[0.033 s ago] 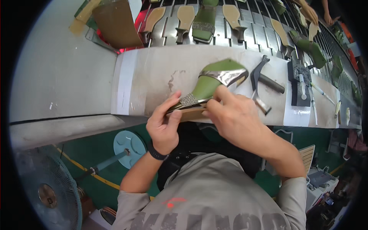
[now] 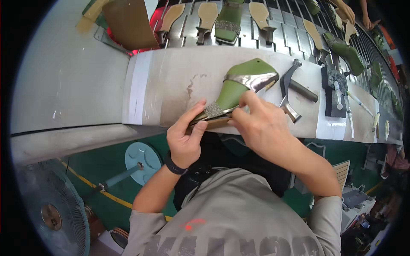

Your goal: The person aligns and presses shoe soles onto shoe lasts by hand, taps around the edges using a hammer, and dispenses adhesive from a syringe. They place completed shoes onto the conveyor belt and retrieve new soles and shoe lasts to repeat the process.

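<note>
Head view: green shoe form tilted on near side of bench, toe to near left. Silver strap and glittery strap already on it. Brown sole along form's near side; joining looks partway, bond unconfirmed. Left hand grips toe end, form and sole together. Right hand curled at mid-sole; cannot tell if pinching. Metal tool lies right, untouched. Far side: loose soles, apparently left to fit.
</note>
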